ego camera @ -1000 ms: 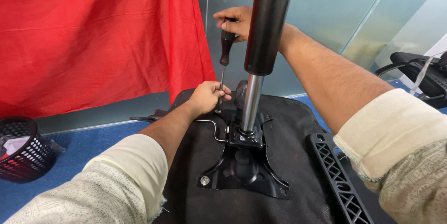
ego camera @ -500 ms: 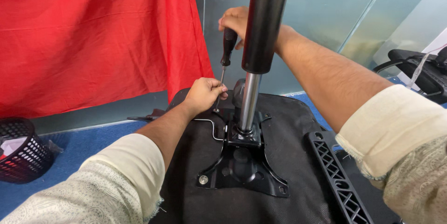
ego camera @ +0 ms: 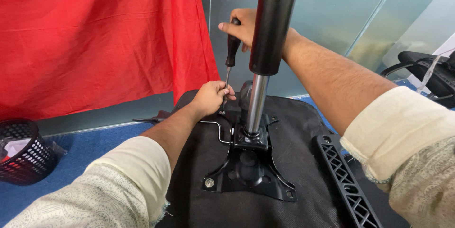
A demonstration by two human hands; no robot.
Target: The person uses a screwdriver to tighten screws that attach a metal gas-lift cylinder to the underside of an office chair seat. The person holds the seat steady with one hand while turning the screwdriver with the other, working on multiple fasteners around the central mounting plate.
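Observation:
An upturned office chair seat [ego camera: 294, 128] lies in front of me, black fabric underside up. A black metal mounting plate [ego camera: 251, 171] is bolted to it, and a gas lift column [ego camera: 265, 52] rises from the plate. My right hand [ego camera: 241, 26] grips the black handle of a screwdriver [ego camera: 231, 52], held upright behind the column. My left hand [ego camera: 211, 97] pinches the screwdriver's thin shaft near its tip, at the far left corner of the plate. A bolt head [ego camera: 209, 182] shows at the plate's near left corner.
A red cloth [ego camera: 95, 38] hangs at the left over a glass wall. A black mesh basket [ego camera: 21, 157] stands on the blue carpet at far left. A black plastic armrest part [ego camera: 348, 180] lies along the seat's right side. Another chair [ego camera: 426, 74] is at far right.
My right hand has lifted the screwdriver handle a little and brought it more upright. My left hand stays at the tip.

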